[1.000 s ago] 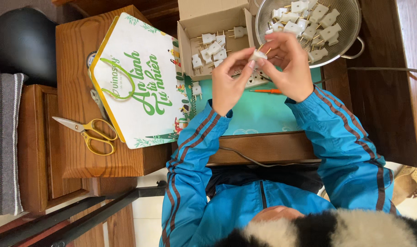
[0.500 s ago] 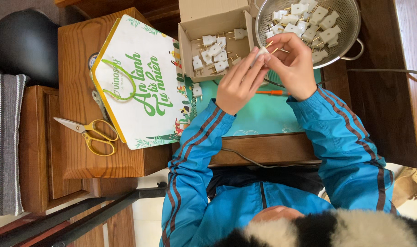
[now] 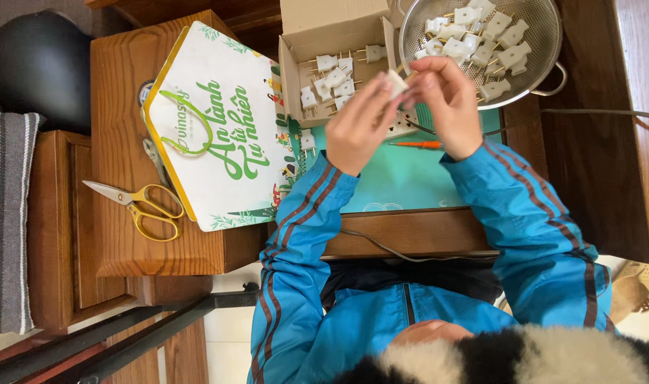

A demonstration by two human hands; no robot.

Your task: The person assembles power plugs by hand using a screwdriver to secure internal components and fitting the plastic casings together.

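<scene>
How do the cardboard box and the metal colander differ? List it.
The cardboard box is brown, square and solid-walled; the metal colander is silver, round, perforated and has a handle. The box sits left of the colander. Plugs in the box lie more spread out; those in the colander are heaped. Both hold white two-pin plugs.

Plugs in cardboard box (image 3: 338, 28) left of colander (image 3: 545, 28); screwdriver (image 3: 418, 144) on mat (image 3: 402, 181); scissors (image 3: 136, 205) far left.
</scene>
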